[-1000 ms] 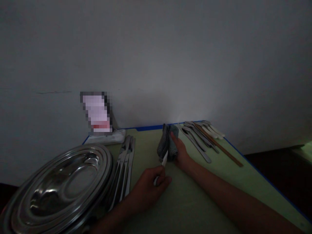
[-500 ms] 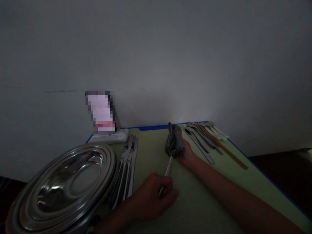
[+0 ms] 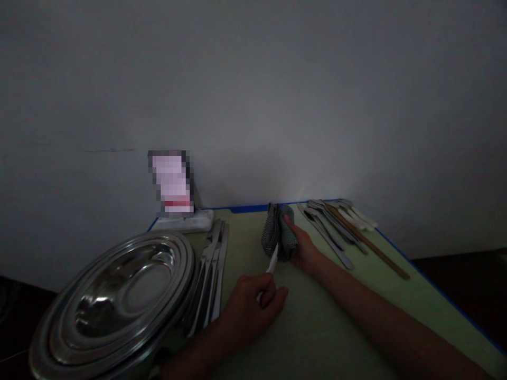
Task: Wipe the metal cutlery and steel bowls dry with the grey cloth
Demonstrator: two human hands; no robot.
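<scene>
My left hand (image 3: 253,306) is closed around the white handle of a utensil (image 3: 272,262) whose far end is buried in a grey-blue cloth (image 3: 278,236). My right hand (image 3: 304,248) grips that cloth, folded around the utensil's tip, near the middle of the green table (image 3: 317,327). What kind of utensil it is stays hidden by the cloth.
A stack of steel plates (image 3: 114,295) sits at the left front. Beside it lies a row of steel cutlery (image 3: 209,269). More cutlery and wooden chopsticks (image 3: 348,227) lie at the back right. A blurred card on a white stand (image 3: 174,184) leans against the wall.
The cloth and the utensil have shifted slightly back and forth along the handle between my hands. The view has drifted a little to the left.
</scene>
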